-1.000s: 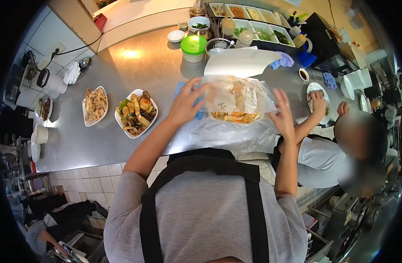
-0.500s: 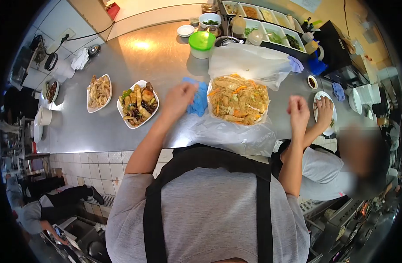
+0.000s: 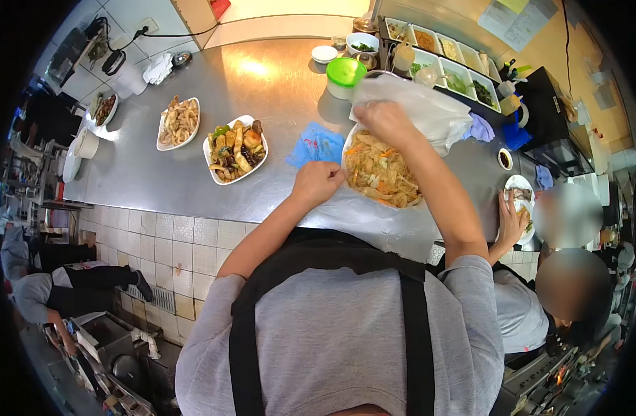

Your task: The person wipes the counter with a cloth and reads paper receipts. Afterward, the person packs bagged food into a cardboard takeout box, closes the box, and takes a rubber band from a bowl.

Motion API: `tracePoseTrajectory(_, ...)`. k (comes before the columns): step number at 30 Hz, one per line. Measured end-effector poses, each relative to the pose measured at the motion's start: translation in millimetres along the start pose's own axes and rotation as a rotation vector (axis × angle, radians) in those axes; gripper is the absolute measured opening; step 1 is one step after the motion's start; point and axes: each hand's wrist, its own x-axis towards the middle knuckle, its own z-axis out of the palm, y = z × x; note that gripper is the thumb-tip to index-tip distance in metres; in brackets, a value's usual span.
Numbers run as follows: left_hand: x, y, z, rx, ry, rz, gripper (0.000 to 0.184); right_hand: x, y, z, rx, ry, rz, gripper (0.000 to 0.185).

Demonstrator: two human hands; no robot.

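Note:
A heap of noodles with carrot shreds [image 3: 384, 170] fills a white container in front of me, with a thin plastic bag [image 3: 429, 114] spread behind it and clear film on the near side. My right hand [image 3: 384, 123] reaches across the container to its far left corner, fingers curled against the bag. At the container's left edge, my left hand [image 3: 319, 184] is closed in a pinch; what lies between its fingertips is too small to tell. A blue cloth [image 3: 316, 144] lies flat just beyond that hand.
To the left stand a bowl of stir-fried vegetables [image 3: 236, 149] and a bowl of pale fried pieces [image 3: 179, 123]. A green-lidded tub [image 3: 346, 73] and ingredient trays [image 3: 456, 73] line the back. At right, a co-worker's hand [image 3: 513, 215] touches an oval plate [image 3: 519, 186].
My right hand has swung left from beside the container to its far left corner. My left hand has come off the blue cloth to the container's left edge. The view has shifted slightly.

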Motion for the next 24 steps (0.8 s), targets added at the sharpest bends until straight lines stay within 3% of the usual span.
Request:
tracePoseTrajectory(2,-9,-10,5,-0.013,0.071,0.075,0.031,-7,11,-2,0.183,0.173,0.113,0.008)
tracePoseTrajectory(4,-21,-10,8,-0.064,0.115,0.001,0.027,-15,20,-3,0.319,0.328,0.198,0.013)
tracePoseTrajectory(7,-23,-21,8,-0.057,0.156,-0.012,0.021,-31,18,-18,0.805,0.127,0.436,0.015)
tracePoseTrajectory(10,-8,11,-17,-0.059,0.238,0.127,0.012,-72,18,-57,1.005,0.431,0.520,0.015)
tracePoseTrajectory(11,-1,26,-26,-0.073,0.275,0.189,0.009,-91,13,-73,0.926,0.482,0.653,0.015)
tracePoseTrajectory(13,24,44,-19,-0.023,0.155,0.636,0.012,-139,11,-80,0.723,0.460,0.855,0.019)
tracePoseTrajectory(15,51,75,1,0.102,0.031,1.008,0.029,-176,3,-61,0.521,0.207,0.963,0.027)
tracePoseTrajectory(17,80,105,31,0.119,-0.071,1.156,0.024,-196,-16,-44,0.410,-0.072,1.003,0.036)
tracePoseTrajectory(19,102,138,44,0.263,-0.294,1.040,0.025,-203,-38,-26,0.390,-0.160,1.011,0.038)
tracePoseTrajectory(22,145,148,81,0.593,-0.266,1.035,0.018,-209,-62,-13,0.413,-0.064,1.031,0.032)
tracePoseTrajectory(24,163,147,73,0.600,-0.221,1.069,0.008,-211,-77,-12,0.434,0.098,1.055,0.027)
